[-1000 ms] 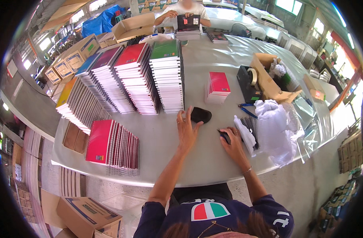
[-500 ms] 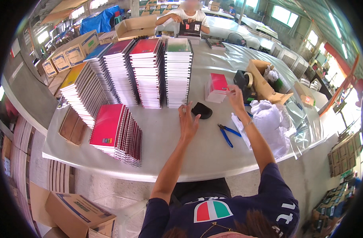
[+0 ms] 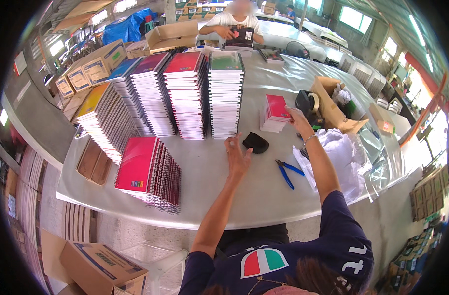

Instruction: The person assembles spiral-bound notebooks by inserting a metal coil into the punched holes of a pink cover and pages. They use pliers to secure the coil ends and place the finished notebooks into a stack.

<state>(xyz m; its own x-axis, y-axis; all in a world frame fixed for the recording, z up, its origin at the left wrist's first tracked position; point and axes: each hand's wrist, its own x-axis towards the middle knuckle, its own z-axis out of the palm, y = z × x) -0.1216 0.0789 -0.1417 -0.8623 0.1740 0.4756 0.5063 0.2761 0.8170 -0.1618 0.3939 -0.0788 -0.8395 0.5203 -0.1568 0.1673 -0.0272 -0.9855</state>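
Note:
My right hand (image 3: pixel 299 121) is at the right edge of a short stack of red-covered booklets (image 3: pixel 275 106), its fingers pinched at the top booklet's corner. The fingertips partly hide that corner. My left hand (image 3: pixel 238 158) hovers low over the table with nothing in it, thumb and fingers apart. Just to its right lies a rounded black case (image 3: pixel 255 142), which the hand does not appear to hold. A pair of blue-handled cutting pliers (image 3: pixel 286 175) lies on the table below the booklets, between my forearms.
Tall stacks of spiral notebooks (image 3: pixel 226 98) line the table's (image 3: pixel 254 201) left half, with a red-covered stack (image 3: pixel 138 162) nearer. On the right are crumpled white wrapping (image 3: pixel 340 160), a tape dispenser (image 3: pixel 308 104) and an open carton (image 3: pixel 327 98). Across the table a person (image 3: pixel 234 27) handles a black item.
My left hand's fingers have curled in a little. My right hand stays at the booklet stack. The whole view has shifted slightly, and the person opposite has moved their hands on the black item.

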